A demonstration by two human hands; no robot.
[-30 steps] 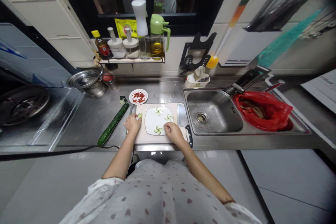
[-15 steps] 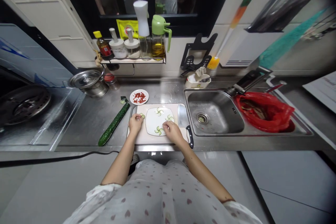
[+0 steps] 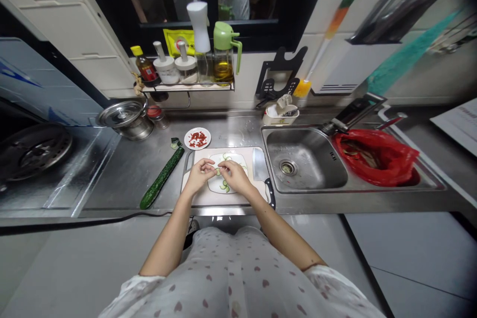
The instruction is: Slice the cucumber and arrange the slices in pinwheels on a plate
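My left hand (image 3: 200, 176) and my right hand (image 3: 235, 177) meet over a white plate (image 3: 215, 188). Their fingertips pinch a small cucumber slice (image 3: 218, 172) between them. Thin green-edged cucumber slices (image 3: 224, 187) lie on the plate in curved pinwheel shapes, partly hidden by my fingers. Under the plate is a pale cutting board (image 3: 201, 199). A knife (image 3: 258, 163) lies along the board's right side, its black handle toward me. To the left of the board rests a long cucumber (image 3: 162, 179), with cut end pieces (image 3: 176, 143) by its far tip.
A small plate of chopped red bits (image 3: 197, 138) sits behind the board. A steel pot (image 3: 130, 121) and a red-lidded jar (image 3: 158, 118) stand back left. At right are the sink (image 3: 305, 159) and a red bag (image 3: 376, 159). A shelf (image 3: 190, 87) holds several bottles.
My left hand has moved right from the board's left side to over the plate. My right hand has shifted up and left, and both hands now meet at the cucumber slice.
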